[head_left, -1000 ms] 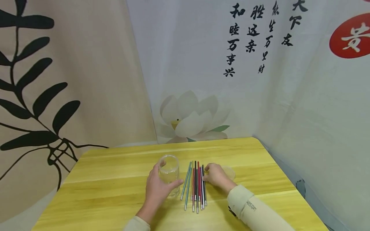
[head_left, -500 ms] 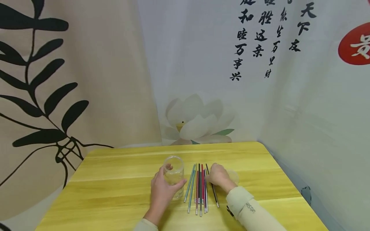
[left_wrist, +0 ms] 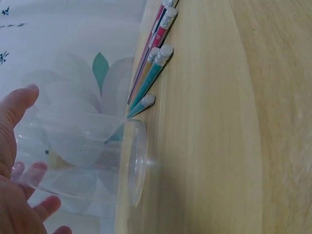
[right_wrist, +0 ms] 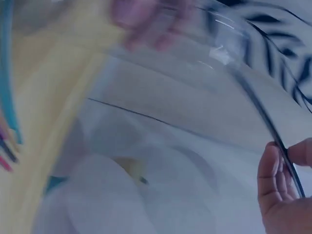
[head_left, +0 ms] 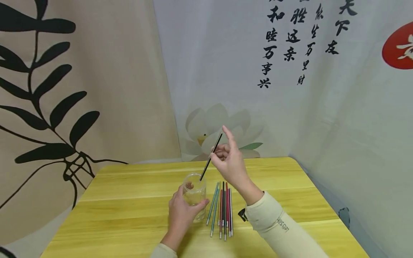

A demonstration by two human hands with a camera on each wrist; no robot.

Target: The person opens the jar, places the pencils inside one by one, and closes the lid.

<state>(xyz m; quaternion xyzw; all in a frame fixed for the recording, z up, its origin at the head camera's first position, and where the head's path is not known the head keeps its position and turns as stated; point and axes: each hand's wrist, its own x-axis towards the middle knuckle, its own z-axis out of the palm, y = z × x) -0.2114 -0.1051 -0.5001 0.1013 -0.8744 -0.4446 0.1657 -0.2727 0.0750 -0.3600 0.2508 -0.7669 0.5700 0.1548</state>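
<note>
My left hand (head_left: 180, 216) grips a clear, upright jar (head_left: 195, 199) from the left, thumb in front and fingers behind it. In the left wrist view, the jar's base (left_wrist: 140, 165) is on the table. My right hand (head_left: 231, 161) pinches a black pencil (head_left: 206, 167) between thumb and fingers, index finger pointing up. The pencil leans, its lower end at the jar's mouth; the right wrist view shows its silver eraser end (right_wrist: 222, 54) against the blurred clear wall. Beside the jar lie several pencils (head_left: 224, 211) in black, red and teal, eraser ends toward me.
The yellow wood-grain table (head_left: 129, 211) stretches out on both sides. Behind it hangs a printed cloth (head_left: 222, 71) with a lotus and writing. A small black object (head_left: 242, 214) shows at the right sleeve.
My right hand separated a black pencil from the row's right side, lifted it and brought it left, tilted, to the jar's mouth. My left hand keeps its grip on the jar.
</note>
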